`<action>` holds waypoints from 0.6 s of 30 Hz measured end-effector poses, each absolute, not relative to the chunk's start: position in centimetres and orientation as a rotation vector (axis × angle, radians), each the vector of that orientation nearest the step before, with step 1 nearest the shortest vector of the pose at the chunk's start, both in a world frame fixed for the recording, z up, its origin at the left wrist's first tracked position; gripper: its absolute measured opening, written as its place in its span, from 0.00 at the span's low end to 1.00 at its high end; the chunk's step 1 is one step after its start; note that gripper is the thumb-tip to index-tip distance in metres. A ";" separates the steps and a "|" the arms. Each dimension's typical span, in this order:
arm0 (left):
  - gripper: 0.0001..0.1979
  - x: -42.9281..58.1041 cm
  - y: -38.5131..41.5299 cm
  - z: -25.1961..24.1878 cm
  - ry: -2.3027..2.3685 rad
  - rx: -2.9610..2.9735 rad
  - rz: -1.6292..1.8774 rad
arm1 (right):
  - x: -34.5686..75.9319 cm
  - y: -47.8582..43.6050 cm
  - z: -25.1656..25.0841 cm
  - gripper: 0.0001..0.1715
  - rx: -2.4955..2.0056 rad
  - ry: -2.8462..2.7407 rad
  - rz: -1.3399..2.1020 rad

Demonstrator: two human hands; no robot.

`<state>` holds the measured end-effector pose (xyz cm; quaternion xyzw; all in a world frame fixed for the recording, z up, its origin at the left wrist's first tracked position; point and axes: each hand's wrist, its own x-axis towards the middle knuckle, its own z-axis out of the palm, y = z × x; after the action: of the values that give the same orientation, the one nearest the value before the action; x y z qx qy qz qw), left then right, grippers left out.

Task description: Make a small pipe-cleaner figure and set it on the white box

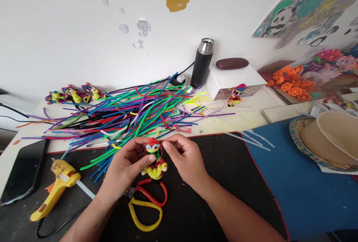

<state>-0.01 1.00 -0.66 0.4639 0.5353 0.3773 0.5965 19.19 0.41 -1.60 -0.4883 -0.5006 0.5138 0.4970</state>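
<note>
A small pipe-cleaner figure (155, 160), red on top with a green middle and yellow base, is held over the black mat (212, 182). My left hand (127, 165) is closed around its body, thumb pressed on the front. My right hand (186, 158) pinches the figure near its red head with thumb and forefinger. Directly under the hands lie scissors (148, 206) with red and yellow handles.
A big heap of coloured pipe cleaners (131, 111) covers the table behind. A yellow glue gun (56, 188) and a phone (24, 175) lie left. Finished figures (72, 94), another figure (236, 94), a black flask (201, 63), a white box (237, 79) and paper plates (330, 137) stand around.
</note>
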 end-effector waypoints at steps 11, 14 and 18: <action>0.18 -0.4 0.3 -0.3 1.148 1.047 0.896 | 19.4 0.2 -1.7 0.21 -1.167 -1.085 1.290; 0.19 -0.6 -0.2 0.4 1.099 1.000 0.889 | 19.3 0.0 -1.8 0.22 -1.225 -1.069 1.289; 0.21 -0.3 -1.0 2.3 1.117 0.926 0.829 | 19.3 -0.1 -2.2 0.23 -1.289 -1.061 1.297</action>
<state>-0.29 -0.96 2.31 0.4110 0.4959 0.3677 0.6707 19.26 -0.11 -2.16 -0.5308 -0.4371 0.5344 0.4914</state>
